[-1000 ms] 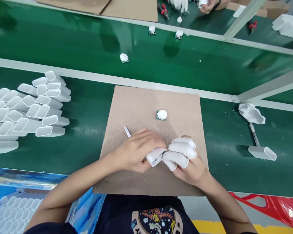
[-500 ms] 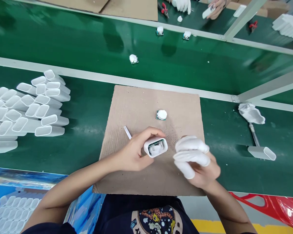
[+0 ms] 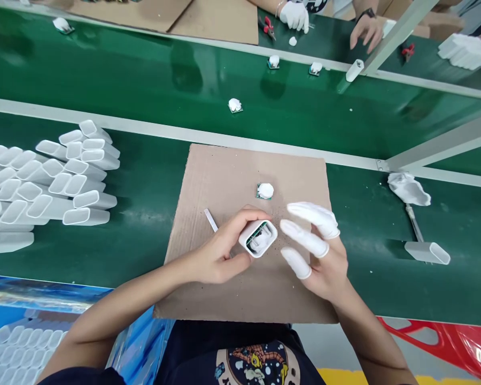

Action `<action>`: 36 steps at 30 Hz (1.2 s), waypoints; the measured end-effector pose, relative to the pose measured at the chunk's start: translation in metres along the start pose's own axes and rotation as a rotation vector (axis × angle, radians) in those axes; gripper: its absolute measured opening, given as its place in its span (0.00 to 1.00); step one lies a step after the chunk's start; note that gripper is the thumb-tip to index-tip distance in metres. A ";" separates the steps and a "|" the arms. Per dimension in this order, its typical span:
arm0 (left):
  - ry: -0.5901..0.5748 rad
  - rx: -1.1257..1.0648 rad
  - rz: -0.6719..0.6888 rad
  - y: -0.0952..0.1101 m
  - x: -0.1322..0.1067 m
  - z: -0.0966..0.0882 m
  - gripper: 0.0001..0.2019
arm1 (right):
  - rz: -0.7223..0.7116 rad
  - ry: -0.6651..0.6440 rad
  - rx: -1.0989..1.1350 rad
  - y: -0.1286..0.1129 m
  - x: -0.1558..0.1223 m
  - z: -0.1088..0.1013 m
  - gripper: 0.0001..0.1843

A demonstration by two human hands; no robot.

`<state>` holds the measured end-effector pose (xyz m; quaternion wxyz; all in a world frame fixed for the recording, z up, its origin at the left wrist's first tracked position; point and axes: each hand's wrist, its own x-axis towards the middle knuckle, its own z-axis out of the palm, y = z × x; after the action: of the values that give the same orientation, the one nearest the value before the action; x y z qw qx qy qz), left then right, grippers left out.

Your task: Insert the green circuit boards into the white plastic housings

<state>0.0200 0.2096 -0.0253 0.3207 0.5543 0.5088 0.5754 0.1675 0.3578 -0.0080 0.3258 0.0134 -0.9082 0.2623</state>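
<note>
My left hand [image 3: 228, 248] is closed around a white plastic housing [image 3: 246, 233], its open end facing up. Inside that housing sit a green circuit board and a lump of white putty-like material [image 3: 260, 240]. To its right, my right hand [image 3: 315, 248] is open, white finger cots on the thumb and two fingers, which are spread apart and hold nothing. Beyond both hands, a small circuit board topped with a white lump [image 3: 265, 191] lies on the cardboard sheet [image 3: 216, 176]. A thin white strip [image 3: 210, 220] lies beside my left hand, its lower end hidden.
Many empty white housings [image 3: 86, 216] lie stacked at left. At right are a white-smeared tool [image 3: 414, 222] and one housing [image 3: 428, 252]. Several lump-topped boards [image 3: 235, 105] sit on the green surface beyond the rail. A co-worker's gloved hand [image 3: 294, 16] and bare hand [image 3: 367, 31] are across.
My right hand's fingers have spread from a curled pose. The held housing has turned slightly in my left hand. Across the bench, a co-worker's hand has let go of a white housing.
</note>
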 end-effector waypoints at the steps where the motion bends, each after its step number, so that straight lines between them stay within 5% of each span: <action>1: -0.022 -0.010 -0.001 0.000 0.000 0.000 0.23 | -0.042 -0.014 -0.019 -0.001 0.000 0.001 0.23; 8: 0.011 0.068 0.135 -0.009 0.000 0.005 0.27 | -0.148 0.006 -0.092 0.003 -0.006 0.007 0.25; 23: 0.176 0.374 0.288 -0.014 0.000 0.008 0.26 | -0.060 -0.035 0.434 -0.008 -0.007 0.013 0.23; 27: 0.167 0.430 0.314 -0.014 -0.001 0.007 0.26 | -0.088 0.057 0.306 -0.009 -0.008 0.009 0.23; 36: 0.271 0.683 0.381 -0.018 -0.003 0.012 0.28 | -0.089 0.036 0.093 -0.017 -0.014 0.019 0.27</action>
<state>0.0283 0.2142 -0.0449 -0.0638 0.6322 0.5963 0.4905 0.1708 0.3319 -0.0201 0.3525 0.0640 -0.8876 0.2897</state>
